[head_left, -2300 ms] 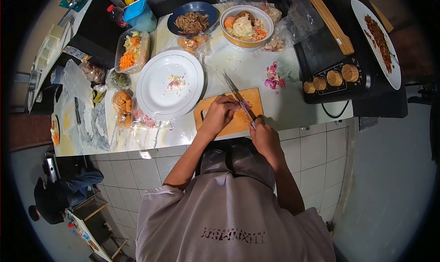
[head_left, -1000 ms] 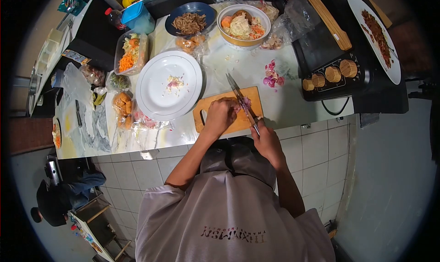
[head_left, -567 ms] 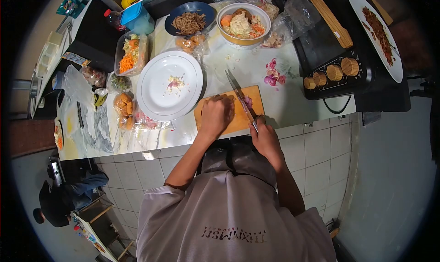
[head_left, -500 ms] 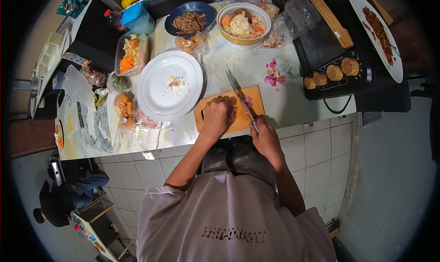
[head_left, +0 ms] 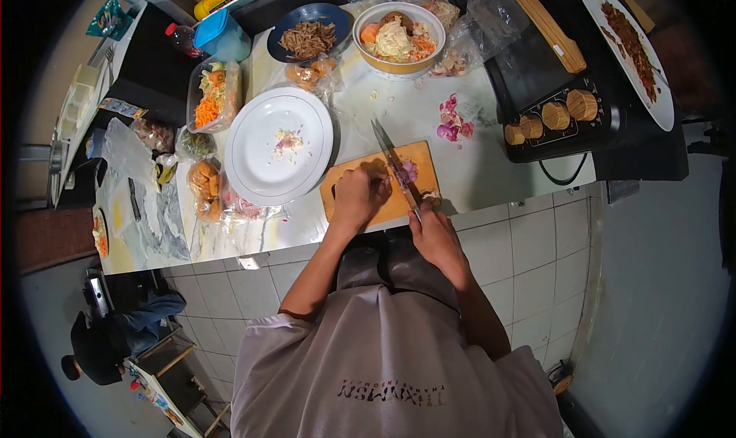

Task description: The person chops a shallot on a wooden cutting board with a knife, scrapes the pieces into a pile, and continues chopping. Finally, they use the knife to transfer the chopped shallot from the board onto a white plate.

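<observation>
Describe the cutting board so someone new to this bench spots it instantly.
Start at the pale counter and go to its near edge, in front of the person. Just right of the large white plate, below the left hand, is the cutting board. It's flat, tan and rectangular; the plate is round and white.

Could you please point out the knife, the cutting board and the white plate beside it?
Knife (head_left: pixel 395 164): head view, on the blade.
Cutting board (head_left: pixel 394 206): head view, on bare wood near the lower edge.
White plate (head_left: pixel 257 150): head view, on its bare left part.
</observation>
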Demonstrator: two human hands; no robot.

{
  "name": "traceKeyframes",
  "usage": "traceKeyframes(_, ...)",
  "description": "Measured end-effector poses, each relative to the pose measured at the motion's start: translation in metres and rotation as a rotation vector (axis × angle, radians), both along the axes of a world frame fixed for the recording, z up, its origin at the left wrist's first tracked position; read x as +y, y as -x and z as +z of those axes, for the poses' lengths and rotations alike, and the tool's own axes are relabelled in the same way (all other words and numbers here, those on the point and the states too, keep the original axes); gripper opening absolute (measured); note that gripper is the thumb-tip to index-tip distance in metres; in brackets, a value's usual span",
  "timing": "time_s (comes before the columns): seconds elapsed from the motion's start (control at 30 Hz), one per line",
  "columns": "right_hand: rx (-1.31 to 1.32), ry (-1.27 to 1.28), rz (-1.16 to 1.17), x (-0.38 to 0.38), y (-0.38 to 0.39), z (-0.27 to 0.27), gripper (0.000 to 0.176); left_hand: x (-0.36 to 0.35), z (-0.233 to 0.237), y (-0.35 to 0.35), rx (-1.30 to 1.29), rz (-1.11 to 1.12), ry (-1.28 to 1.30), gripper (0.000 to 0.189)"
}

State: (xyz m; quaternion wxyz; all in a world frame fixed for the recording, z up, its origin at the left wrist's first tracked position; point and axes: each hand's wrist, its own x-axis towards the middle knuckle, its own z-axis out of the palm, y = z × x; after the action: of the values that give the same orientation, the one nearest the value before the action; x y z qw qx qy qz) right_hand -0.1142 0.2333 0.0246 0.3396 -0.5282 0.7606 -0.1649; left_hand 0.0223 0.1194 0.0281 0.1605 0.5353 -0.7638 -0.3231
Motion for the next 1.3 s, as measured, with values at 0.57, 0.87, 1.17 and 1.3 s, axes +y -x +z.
traceKeyframes(0.57,0.074,-0.069,-0.020,0.000,-0.006,0.008,0.033,-0.001,-0.020,0.002,0.236,-0.112,0.140,0.019)
traceKeyframes(0.87,0.126,0.002,0.062,-0.003,-0.001,0.010,0.030,0.001,-0.014,0.001,0.203,-0.099,0.137,0.019)
traceKeyframes(1.17,0.307,0.046,0.021,0.004,-0.018,-0.017,0.027,0.000,-0.019,-0.001,0.182,-0.089,0.117,0.018)
traceKeyframes(1.3,0.364,0.027,0.046,0.001,-0.013,-0.005,0.025,-0.002,-0.019,-0.001,0.238,-0.102,0.134,0.017)
